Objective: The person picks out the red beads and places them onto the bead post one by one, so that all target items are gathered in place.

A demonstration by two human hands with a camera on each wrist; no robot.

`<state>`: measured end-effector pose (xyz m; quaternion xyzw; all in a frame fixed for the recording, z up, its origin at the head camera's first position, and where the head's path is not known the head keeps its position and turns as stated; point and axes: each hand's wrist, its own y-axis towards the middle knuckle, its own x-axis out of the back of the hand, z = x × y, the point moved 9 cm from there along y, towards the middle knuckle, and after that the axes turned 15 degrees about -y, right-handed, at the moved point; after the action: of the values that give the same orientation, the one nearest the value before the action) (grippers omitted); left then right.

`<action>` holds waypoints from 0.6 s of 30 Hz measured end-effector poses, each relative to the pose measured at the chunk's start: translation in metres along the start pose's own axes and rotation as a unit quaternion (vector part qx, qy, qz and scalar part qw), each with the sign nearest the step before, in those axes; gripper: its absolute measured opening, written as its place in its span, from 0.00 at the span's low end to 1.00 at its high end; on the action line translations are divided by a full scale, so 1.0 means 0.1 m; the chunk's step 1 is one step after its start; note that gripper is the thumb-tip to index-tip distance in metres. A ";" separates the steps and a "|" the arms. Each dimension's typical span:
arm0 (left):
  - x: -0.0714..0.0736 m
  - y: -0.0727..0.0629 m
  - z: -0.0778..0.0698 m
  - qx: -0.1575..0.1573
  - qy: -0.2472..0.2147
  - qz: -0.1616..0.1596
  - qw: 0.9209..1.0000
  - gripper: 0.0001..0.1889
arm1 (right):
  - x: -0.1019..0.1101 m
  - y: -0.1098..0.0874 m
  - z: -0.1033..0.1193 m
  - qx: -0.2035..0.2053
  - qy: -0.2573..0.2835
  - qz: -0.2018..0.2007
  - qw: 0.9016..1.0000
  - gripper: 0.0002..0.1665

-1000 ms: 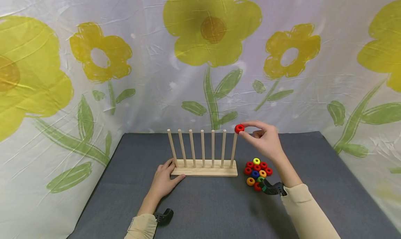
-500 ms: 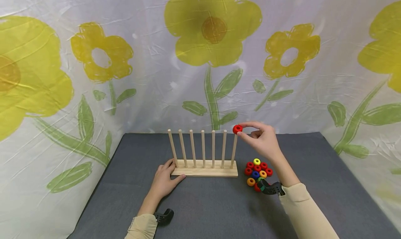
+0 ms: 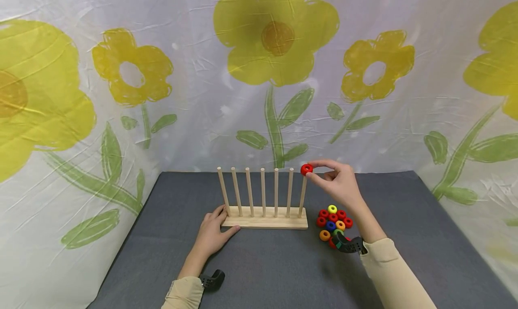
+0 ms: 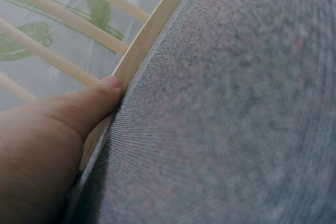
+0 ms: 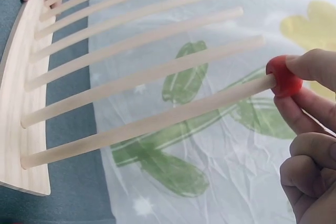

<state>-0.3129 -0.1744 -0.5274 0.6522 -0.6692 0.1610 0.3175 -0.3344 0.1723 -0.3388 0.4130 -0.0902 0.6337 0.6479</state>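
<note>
Head view: right hand (image 3: 339,184) pinches red ring (image 3: 304,172) between fingertips (image 3: 311,176).

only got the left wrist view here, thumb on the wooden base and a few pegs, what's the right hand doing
Observer: The right hand pinches a red ring between thumb and fingertip.
Operator: is it lined up with a peg
Observer: Yes, the rightmost peg meets the ring's hole at its tip; I can't tell how far it goes in.
Operator: ok and where are the other rings
Observer: The loose rings lie clustered to the right of the wooden base.
</note>
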 end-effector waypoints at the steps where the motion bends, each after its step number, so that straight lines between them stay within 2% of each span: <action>1: 0.00 0.00 0.00 0.000 0.000 0.000 1.000 0.39 | -0.01 0.00 -0.01 -0.001 0.001 0.001 1.000 0.17; 18: 0.00 0.00 0.00 0.000 0.002 -0.001 1.000 0.39 | -0.04 -0.03 -0.07 -0.001 0.027 0.007 1.000 0.16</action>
<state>-0.3125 -0.1746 -0.5268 0.6526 -0.6678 0.1618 0.3193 -0.3353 0.1742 -0.3469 0.3947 -0.0763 0.6488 0.6461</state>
